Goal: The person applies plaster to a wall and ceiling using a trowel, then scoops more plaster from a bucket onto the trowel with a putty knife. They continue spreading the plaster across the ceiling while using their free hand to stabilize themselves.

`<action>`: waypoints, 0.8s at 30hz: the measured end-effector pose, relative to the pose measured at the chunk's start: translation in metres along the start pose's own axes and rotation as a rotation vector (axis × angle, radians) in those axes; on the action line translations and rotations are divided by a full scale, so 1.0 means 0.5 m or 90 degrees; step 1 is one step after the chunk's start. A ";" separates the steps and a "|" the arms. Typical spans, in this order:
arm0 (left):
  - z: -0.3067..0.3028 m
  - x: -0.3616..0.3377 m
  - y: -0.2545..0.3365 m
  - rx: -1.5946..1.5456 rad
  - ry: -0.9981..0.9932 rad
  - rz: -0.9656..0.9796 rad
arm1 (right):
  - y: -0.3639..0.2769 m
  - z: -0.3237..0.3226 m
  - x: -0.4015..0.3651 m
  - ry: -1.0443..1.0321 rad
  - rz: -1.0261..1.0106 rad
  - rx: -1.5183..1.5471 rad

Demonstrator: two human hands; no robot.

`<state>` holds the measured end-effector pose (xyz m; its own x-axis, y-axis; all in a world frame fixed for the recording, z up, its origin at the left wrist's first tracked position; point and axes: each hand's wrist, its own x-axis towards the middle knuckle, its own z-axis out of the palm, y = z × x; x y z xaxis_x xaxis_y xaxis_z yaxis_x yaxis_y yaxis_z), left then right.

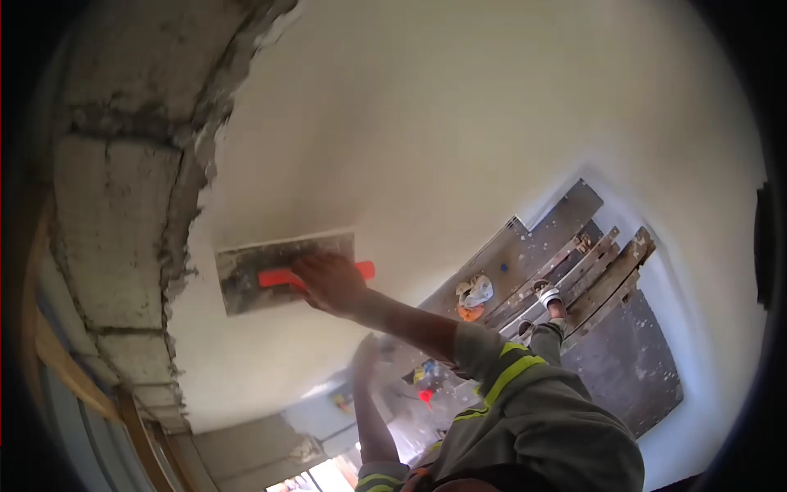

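My right hand (330, 283) is wrapped round the red handle (277, 277) of a plastering trowel (238, 287). The trowel's wide, smeared metal blade lies against the pale plastered wall (393, 164), close to its ragged left edge. Lower down, my left hand (366, 354) is raised near the wall. It is blurred by motion, so its fingers and anything in them cannot be made out.
Bare blockwork (123, 230) borders the plaster on the left. Far below, wooden planks (594, 283) lie beneath my sandalled foot (548, 295). A crumpled plastic bag (474, 293) and a red object (425, 398) are on the spattered floor (623, 361). Wooden timbers (74, 361) stand at lower left.
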<state>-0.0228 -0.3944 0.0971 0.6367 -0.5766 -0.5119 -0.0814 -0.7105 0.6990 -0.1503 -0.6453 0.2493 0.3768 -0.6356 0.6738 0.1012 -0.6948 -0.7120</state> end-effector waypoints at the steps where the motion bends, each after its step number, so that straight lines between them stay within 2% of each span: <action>1: -0.007 0.018 0.033 0.009 -0.032 0.046 | 0.011 -0.056 0.020 0.090 0.017 0.012; 3: -0.030 0.022 0.096 0.054 -0.045 0.134 | 0.057 -0.209 0.042 0.247 0.044 0.043; 4: -0.095 0.045 0.075 0.104 -0.023 0.226 | 0.086 -0.314 0.063 0.275 0.135 0.073; 5: -0.134 0.033 0.111 0.092 0.126 0.202 | 0.155 -0.404 0.098 0.365 0.096 -0.001; 6: -0.183 0.025 0.151 0.444 0.329 0.511 | 0.187 -0.505 0.143 0.457 0.067 -0.082; 7: -0.237 0.011 0.192 0.092 0.396 0.397 | 0.200 -0.599 0.167 0.452 -0.025 -0.346; 8: -0.244 -0.047 0.279 0.284 0.532 0.465 | 0.196 -0.680 0.194 0.405 0.068 -0.156; 9: -0.258 -0.089 0.359 0.286 0.564 0.461 | 0.197 -0.733 0.246 0.499 0.247 0.068; 10: -0.276 -0.112 0.408 0.291 0.597 0.460 | 0.257 -0.770 0.277 0.497 0.191 -0.081; 11: -0.292 -0.114 0.415 0.339 0.586 0.449 | 0.283 -0.778 0.297 0.470 0.125 0.019; 14: -0.325 -0.106 0.421 0.453 0.552 0.443 | 0.190 -0.668 0.291 0.333 0.225 -0.039; 15: -0.326 -0.102 0.419 0.467 0.550 0.454 | 0.187 -0.610 0.269 0.262 0.167 -0.037; 18: -0.325 -0.097 0.419 0.456 0.572 0.417 | 0.094 -0.332 0.192 0.300 -0.025 -0.259; 19: -0.324 -0.097 0.422 0.444 0.569 0.405 | 0.073 -0.237 0.158 0.294 -0.020 -0.152; 20: -0.322 -0.102 0.422 0.433 0.564 0.396 | 0.044 -0.155 0.121 0.134 0.127 -0.099; 21: -0.350 -0.088 0.404 0.455 0.559 0.466 | 0.033 -0.068 0.086 0.157 0.086 -0.085; 22: -0.373 -0.096 0.403 0.448 0.542 0.462 | 0.026 0.003 0.054 0.157 0.067 -0.133; 23: -0.392 -0.108 0.403 0.443 0.524 0.457 | 0.009 0.014 0.038 0.031 0.101 -0.056; 24: -0.400 -0.122 0.403 0.441 0.502 0.453 | 0.001 0.001 0.016 0.041 0.081 -0.021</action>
<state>0.0754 -0.4217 0.3692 0.5502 -0.6897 0.4708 -0.8232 -0.5425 0.1674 -0.1466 -0.6505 0.2543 0.3243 -0.7392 0.5902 0.0259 -0.6168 -0.7867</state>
